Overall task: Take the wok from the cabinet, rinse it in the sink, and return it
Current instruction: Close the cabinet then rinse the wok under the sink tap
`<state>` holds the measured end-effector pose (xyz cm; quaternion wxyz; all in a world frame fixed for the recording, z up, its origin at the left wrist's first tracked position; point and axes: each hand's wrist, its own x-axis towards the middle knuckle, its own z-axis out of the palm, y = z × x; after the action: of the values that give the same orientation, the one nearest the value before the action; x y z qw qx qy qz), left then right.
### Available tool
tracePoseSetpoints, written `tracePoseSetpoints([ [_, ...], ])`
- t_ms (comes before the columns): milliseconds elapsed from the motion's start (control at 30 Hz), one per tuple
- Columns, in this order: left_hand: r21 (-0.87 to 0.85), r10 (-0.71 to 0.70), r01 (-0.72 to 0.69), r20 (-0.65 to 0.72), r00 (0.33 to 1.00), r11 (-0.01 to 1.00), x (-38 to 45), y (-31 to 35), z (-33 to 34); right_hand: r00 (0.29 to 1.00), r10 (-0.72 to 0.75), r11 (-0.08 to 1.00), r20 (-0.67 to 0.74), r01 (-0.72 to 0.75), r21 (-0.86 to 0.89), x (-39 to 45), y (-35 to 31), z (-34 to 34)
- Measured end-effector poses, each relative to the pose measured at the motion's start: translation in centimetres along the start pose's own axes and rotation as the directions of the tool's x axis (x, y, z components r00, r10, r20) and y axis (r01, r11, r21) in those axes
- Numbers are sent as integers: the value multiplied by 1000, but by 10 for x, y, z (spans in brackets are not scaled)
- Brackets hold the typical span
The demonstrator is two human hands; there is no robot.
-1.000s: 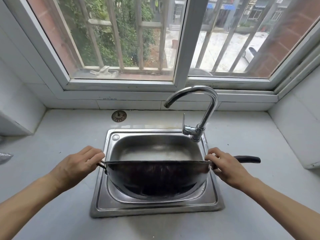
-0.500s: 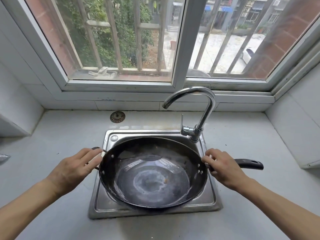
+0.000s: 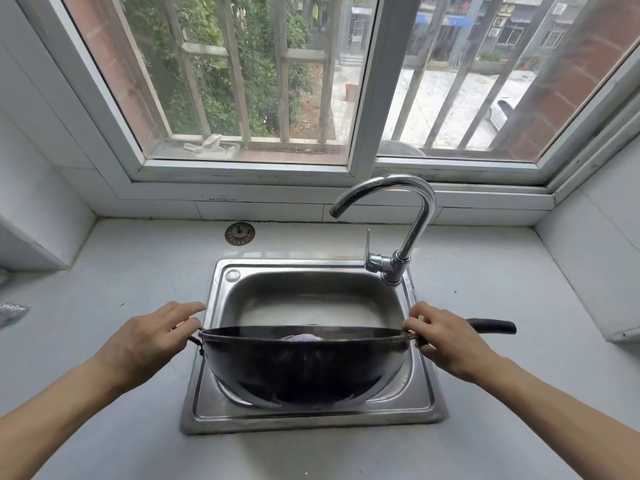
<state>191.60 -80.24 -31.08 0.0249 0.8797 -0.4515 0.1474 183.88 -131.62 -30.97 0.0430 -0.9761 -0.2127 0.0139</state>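
Observation:
A black wok (image 3: 304,368) hangs over the steel sink (image 3: 420,407), tipped away from me so its dark underside faces the camera and only a sliver of the inside shows. My left hand (image 3: 152,337) grips the small loop handle on the wok's left rim. My right hand (image 3: 446,341) grips the long black handle (image 3: 491,326) close to the rim, and the handle's end sticks out to the right. The chrome tap (image 3: 408,216) arches over the basin's far side with no water running.
A round metal strainer plug (image 3: 240,233) lies on the white counter behind the sink. A window with bars spans the back wall. A crinkled silver object (image 3: 10,311) shows at the left edge. A white box-shaped thing (image 3: 623,327) stands at the right.
Half a second ago the wok lay level with its inside facing up. It is now tipped away from me again, as it was one second ago. Both hands kept their hold.

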Motion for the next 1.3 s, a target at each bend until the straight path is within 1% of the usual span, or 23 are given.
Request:
tracePoseSetpoints([
  [133, 20, -5, 5, -38, 999, 1000, 2, 6, -3, 999, -15, 998, -32, 13, -57, -1, -3, -1],
  [267, 49, -5, 9, -89, 996, 999, -1, 7, -1, 981, -47, 993, -186, 26, -118, -3, -11, 1],
  [333, 49, -22, 27, -103, 994, 998, -2, 3, 0, 974, -62, 991, -217, 35, -128, -2, -13, -2],
  [400, 21, -40, 42, -90, 995, 999, 0, -2, -2, 988, -55, 994, -144, 40, -104, 1, -10, -7],
  [500, -40, -21, 20, -28, 999, 999, 4, -5, -7, 998, -29, 999, 47, 30, -23, 3, 0, -12],
  [567, -63, -6, 6, 1, 1000, 998, 4, -3, -8, 994, -15, 999, 110, 12, 34, 3, 3, -10],
  [667, -71, -46, 44, -18, 999, 997, 5, 1, -9, 993, 9, 998, 121, -17, 62, 0, 5, -4],
  [767, -42, -57, 55, -57, 997, 998, 7, 4, -10, 996, 8, 999, 86, -11, 31, -1, 2, -4],
  [900, 45, -45, 51, -126, 991, 998, 5, 3, -9, 999, -19, 998, -42, 17, -58, 0, -5, -8],
  [967, 95, -22, 34, -127, 992, 995, 4, 3, -9, 994, -33, 996, -105, 23, -90, 0, -8, -8],
  [1033, 130, -21, 38, -130, 991, 991, 4, 1, -9, 991, -33, 994, -131, 20, -104, 0, -10, -8],
  [1100, 112, -49, 63, -124, 991, 992, 6, -2, -8, 994, -12, 997, -106, 4, -79, 1, -8, -11],
  [1167, 33, -81, 84, -99, 992, 996, 9, -4, -9, 1000, 5, 1000, -20, -5, -22, 3, -1, -15],
  [1233, -24, -78, 76, -68, 995, 997, 10, -3, -9, 997, -1, 1000, 72, -1, 26, 3, 6, -15],
  [1300, -59, -80, 77, -52, 995, 995, 11, -1, -11, 992, 1, 998, 126, -9, 65, 1, 10, -14],
])
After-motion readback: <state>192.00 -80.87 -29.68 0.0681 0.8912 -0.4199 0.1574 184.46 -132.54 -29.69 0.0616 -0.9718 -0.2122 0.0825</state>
